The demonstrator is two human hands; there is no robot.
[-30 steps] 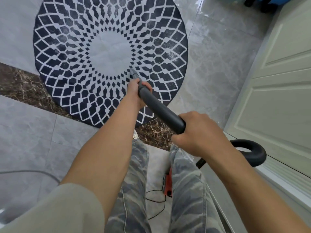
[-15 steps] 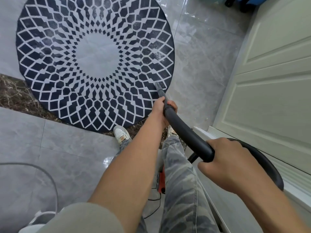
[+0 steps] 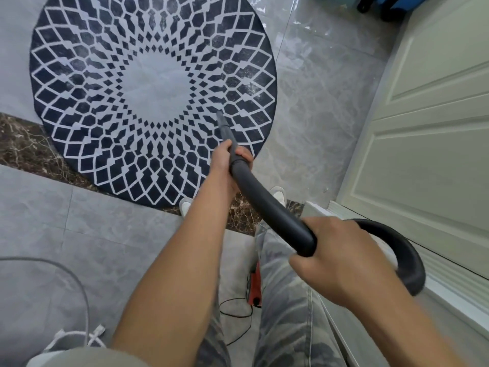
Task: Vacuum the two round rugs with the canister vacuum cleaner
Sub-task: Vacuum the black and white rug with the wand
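Camouflage-grey trousers (image 3: 285, 327), wearer standing, with white shoes (image 3: 186, 203) at the rug's near edge. Orange vacuum body (image 3: 255, 286), mostly hidden between the legs, with a thin black cord (image 3: 235, 315) looped beside it on the floor.

Right hand (image 3: 341, 258): fingers curled round the black hose (image 3: 267, 205), which arcs back behind it on the door side.

Left hand (image 3: 229, 165): farther forward, wrapped round the hose collar where the grey nozzle (image 3: 223, 125) begins.

Nozzle tip: down on the patterned ring of the round rug (image 3: 105, 102), just right of its pale centre.

Rug: navy with a white lattice, lying across the grey tile floor (image 3: 105, 234) and a brown marble strip (image 3: 23, 147).

Cream panelled door (image 3: 423, 128): to the right.

Blue object (image 3: 383, 6): far corner, unidentified.
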